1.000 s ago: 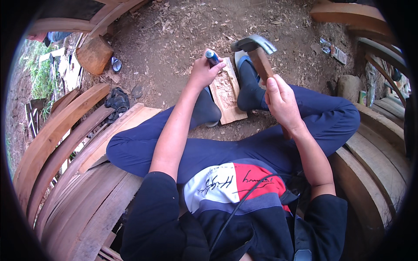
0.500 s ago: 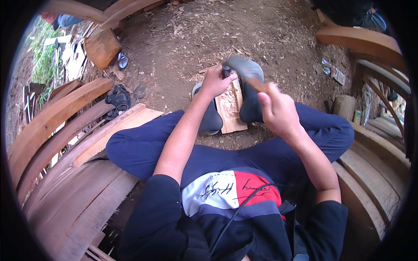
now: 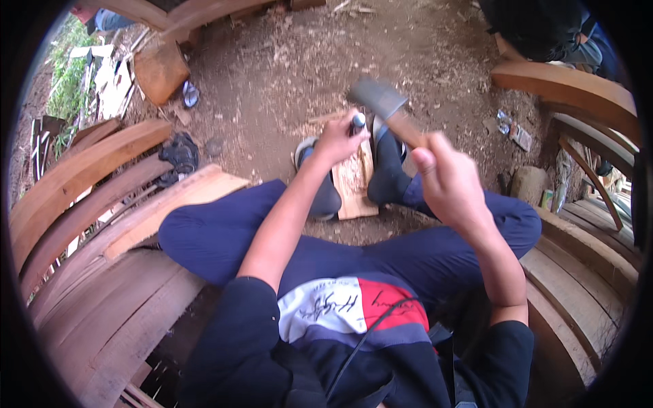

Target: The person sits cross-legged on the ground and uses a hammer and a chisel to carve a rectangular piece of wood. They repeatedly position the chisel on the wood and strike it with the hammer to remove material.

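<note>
My left hand point(image 3: 337, 139) is closed around a chisel point(image 3: 358, 123), of which the dark handle with a pale round top shows; its lower end is hidden. Below it, a wooden board point(image 3: 352, 183) with a rough, chipped-out hollow lies on the ground between my feet. My right hand point(image 3: 449, 177) grips the wooden handle of a hammer point(image 3: 384, 100). Its broad grey metal head is slightly blurred and hangs beyond the chisel's top, apart from it. Both feet, in dark socks and sandals, flank the board.
Curved wooden beams stand at the left point(image 3: 88, 166) and right point(image 3: 564, 92). A block of wood point(image 3: 160, 71) and a dark bag point(image 3: 180, 153) lie at the left. Wood chips litter the dirt floor point(image 3: 286, 75). Another person point(image 3: 537, 27) is partly visible at the far right.
The hammer has risen off the chisel's top, and its head shows more plainly. My right hand has shifted slightly right and down. The left hand stays around the chisel, whose top now shows.
</note>
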The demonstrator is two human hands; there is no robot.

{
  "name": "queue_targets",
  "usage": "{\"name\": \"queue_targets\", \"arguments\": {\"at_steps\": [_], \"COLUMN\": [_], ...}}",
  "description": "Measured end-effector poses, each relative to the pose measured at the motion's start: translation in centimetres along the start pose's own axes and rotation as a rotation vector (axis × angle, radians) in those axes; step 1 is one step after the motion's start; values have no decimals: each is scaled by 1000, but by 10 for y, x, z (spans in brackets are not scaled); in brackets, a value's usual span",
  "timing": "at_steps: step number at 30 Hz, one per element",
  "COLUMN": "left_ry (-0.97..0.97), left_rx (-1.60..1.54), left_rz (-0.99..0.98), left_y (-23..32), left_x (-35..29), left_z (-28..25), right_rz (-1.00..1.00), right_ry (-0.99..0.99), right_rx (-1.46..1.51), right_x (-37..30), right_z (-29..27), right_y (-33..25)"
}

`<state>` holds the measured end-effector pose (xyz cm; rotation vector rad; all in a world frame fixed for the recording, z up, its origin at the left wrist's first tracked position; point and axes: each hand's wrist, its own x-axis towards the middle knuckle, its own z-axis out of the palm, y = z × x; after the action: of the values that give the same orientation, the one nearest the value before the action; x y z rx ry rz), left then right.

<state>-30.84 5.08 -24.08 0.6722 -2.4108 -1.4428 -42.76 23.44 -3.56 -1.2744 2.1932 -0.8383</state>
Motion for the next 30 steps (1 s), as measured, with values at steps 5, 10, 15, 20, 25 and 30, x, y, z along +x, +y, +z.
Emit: {"name": "queue_targets", "arguments": {"at_steps": [5,10,15,20,25,30], "left_ry": [15,-12,33,-6,152,254], "left_rx": [7,12,11,-27,-130,-392], "left_rz": [74,-52,173,57,-156,-549], "left_y": [-26,-6,-2,-5,-33,-44], "left_x": [-3,-5,-2,-2,7,31], "left_z": [10,5,2,2,10,-5], "right_rz": [-350,-28,-209,192,343,691], "right_ry": [288,106,280,194,319,305], "right_rx": [131,-13,36,-50,514,976], "right_x": [-13,-10,-24,-49,-48,-51], "right_z": [32,32,47,60,65,56], "right_y": [17,12,26,55,70,83]}}
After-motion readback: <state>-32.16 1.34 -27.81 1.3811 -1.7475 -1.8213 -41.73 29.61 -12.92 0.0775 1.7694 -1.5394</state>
